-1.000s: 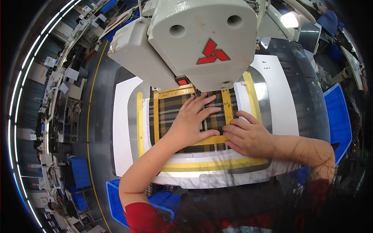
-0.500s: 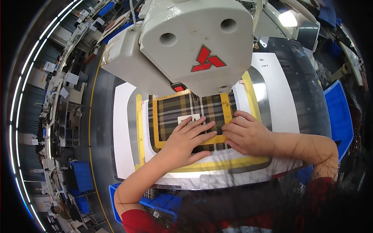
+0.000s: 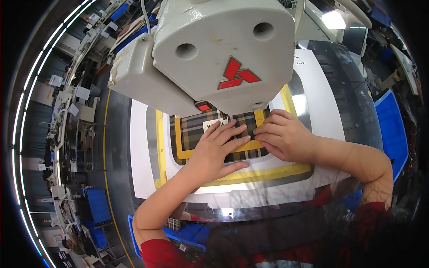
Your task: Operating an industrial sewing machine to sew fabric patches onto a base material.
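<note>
A brown, black and white plaid fabric piece (image 3: 191, 130) lies under a flat yellow frame (image 3: 178, 140), below a large white machine head. My left hand (image 3: 210, 152) rests palm down with its fingers spread over the fabric and the frame's near bar. Beside its fingertips sits a small cream label (image 3: 209, 126) with dark marks, partly covered by the fingers. My right hand (image 3: 288, 137) has its fingers bent and drawn together on the frame's near right corner. Its thumb tip is partly hidden. The frame's far side disappears behind the machine head.
Overhead, the white sewing machine head (image 3: 201, 49) bears a red emblem. Yellow tape (image 3: 272, 172) borders the clear sheet around the fabric, with white board (image 3: 324, 102) beyond. Blue bins stand at the right (image 3: 391, 129) and below left (image 3: 192, 234). A lamp (image 3: 334, 20) glows at the back right.
The frame, fabric and both hands sit slightly higher in the picture, farther under the machine head. More of the clear sheet's near edge shows. Both hands keep nearly the same pose.
</note>
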A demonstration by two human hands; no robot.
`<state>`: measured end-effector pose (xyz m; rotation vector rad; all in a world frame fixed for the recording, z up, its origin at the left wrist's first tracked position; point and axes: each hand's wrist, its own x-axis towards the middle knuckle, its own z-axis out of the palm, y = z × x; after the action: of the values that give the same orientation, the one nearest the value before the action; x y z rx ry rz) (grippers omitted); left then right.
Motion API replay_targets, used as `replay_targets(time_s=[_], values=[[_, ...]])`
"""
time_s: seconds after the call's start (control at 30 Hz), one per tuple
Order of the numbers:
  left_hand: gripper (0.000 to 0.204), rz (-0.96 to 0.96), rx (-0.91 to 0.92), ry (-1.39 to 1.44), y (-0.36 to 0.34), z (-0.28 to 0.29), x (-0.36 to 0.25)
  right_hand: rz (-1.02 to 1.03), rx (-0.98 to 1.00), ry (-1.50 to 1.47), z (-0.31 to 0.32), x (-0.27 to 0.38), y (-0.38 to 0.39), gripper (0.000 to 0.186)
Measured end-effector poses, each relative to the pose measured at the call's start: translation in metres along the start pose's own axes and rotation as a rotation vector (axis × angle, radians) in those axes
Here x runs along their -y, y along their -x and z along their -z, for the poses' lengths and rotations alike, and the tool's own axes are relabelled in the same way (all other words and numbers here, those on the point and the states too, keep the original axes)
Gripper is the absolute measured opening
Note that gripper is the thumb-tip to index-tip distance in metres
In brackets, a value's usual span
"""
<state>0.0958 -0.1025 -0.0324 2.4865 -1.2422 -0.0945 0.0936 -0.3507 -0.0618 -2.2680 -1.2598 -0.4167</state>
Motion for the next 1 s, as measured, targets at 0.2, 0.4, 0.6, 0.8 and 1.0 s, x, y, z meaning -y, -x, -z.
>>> replay_targets(time_s=[0.2,0.4,0.6,0.8,1.0], values=[[0.053,0.028,-0.013,0.004,-0.005,-0.004,0.015,-0.145,-0.146,0.005,-0.010,-0.014,-0.006,0.006],[0.054,0.018,-0.050,-0.030,-0.009,0.000,0.024,-0.193,-0.208,0.084,-0.011,-0.022,-0.016,0.008],[0.052,0.050,-0.077,-0.074,-0.010,0.003,0.039,-0.221,-0.221,0.129,-0.011,-0.027,-0.031,0.008],[0.058,0.141,0.040,-0.013,-0.006,0.007,0.045,-0.285,-0.208,0.110,-0.013,-0.022,-0.034,0.007],[0.055,0.209,0.055,-0.040,0.002,0.013,0.033,-0.267,-0.219,0.191,-0.019,-0.022,-0.039,0.006]])
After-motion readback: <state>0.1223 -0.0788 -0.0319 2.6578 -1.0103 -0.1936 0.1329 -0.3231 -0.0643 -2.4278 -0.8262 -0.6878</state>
